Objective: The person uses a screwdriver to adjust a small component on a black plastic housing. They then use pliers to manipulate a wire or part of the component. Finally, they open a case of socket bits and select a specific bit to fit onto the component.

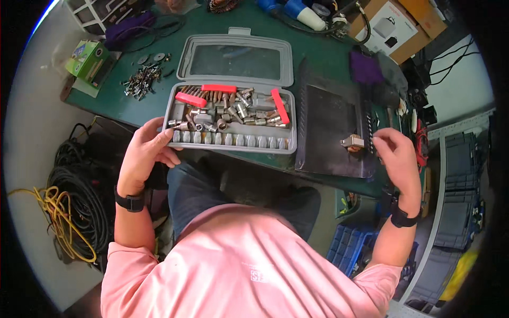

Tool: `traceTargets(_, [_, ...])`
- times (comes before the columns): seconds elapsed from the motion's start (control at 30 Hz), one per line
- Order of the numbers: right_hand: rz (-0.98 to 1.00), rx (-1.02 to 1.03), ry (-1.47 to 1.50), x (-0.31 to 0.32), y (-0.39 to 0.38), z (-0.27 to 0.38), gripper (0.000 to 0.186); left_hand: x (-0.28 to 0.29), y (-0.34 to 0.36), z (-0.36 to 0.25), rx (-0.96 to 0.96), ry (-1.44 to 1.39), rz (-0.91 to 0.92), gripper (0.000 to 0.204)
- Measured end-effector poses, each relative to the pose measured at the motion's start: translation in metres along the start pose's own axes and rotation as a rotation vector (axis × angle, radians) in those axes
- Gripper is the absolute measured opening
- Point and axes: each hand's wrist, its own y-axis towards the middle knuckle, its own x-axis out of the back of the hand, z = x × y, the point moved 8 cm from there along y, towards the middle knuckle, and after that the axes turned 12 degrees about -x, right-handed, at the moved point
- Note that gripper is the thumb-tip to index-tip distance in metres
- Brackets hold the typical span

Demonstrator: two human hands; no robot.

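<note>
A grey plastic socket set case (180, 119) lies with its lid (289, 63) tipped back on the table. Loose metal sockets and bits fill it, with red plastic strips (219, 88) among them and a row of grey-topped slots along the front. My left hand (151, 146) grips the near left corner, thumb on the rim and fingers beneath. Over at the right edge of a flat black tray (323, 122), my right hand (392, 151) has its thumb and fingers drawn together; what they hold, if anything, is hidden. Close to it, a small metal part with a coppery underside (352, 142) rests on the tray.
A pile of screws and washers (143, 79) lies on the green table (116, 108), near a green box (87, 59). Cardboard boxes (392, 29) and cables stand at the far right. Coiled black hose and yellow cord (61, 217) are left; blue crates (344, 246) sit below right.
</note>
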Motion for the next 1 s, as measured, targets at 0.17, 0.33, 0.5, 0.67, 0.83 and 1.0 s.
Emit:
traceTargets(0.17, [0.145,0.166,-0.06,-0.024,-0.005,0.065,0.016,0.003,-0.004,-0.005,-0.036,0.026,-0.021,0.052])
traceTargets(0.33, [0.185,0.631,-0.321,-0.053,-0.01,0.133,0.018,0.042,-0.001,-0.033,-0.326,0.303,-0.359,0.032])
traceTargets(0.5, [0.165,0.857,-0.445,-0.094,0.004,0.168,0.015,0.063,0.031,-0.042,-0.818,0.55,-0.578,0.016])
traceTargets(0.67, [0.217,0.532,-0.701,-0.139,0.041,0.16,0.023,0.051,0.052,-0.045,-0.841,0.684,-0.568,0.014])
traceTargets(0.83, [0.258,0.407,-0.7,-0.151,0.054,0.161,0.032,0.052,0.066,-0.03,-0.769,0.697,-0.577,0.015])
traceTargets(1.0, [0.287,0.325,-0.746,-0.157,0.062,0.158,0.032,0.041,0.061,-0.037,-0.753,0.799,-0.573,0.015])
